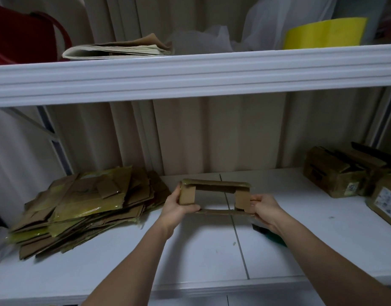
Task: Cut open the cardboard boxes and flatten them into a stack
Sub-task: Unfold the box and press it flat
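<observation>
I hold the opened box (214,196) above the shelf (212,250), left hand (179,208) and right hand (264,209) curled round its ends. I press both walls together, then slide it onto the flattened stack (84,208) beyond my left fingers.

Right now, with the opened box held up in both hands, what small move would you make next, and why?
Probably press the box flat: left hand and right hand grip its ends, its shell still gapes open, and the stack of flattened cardboard lies to its left.
</observation>
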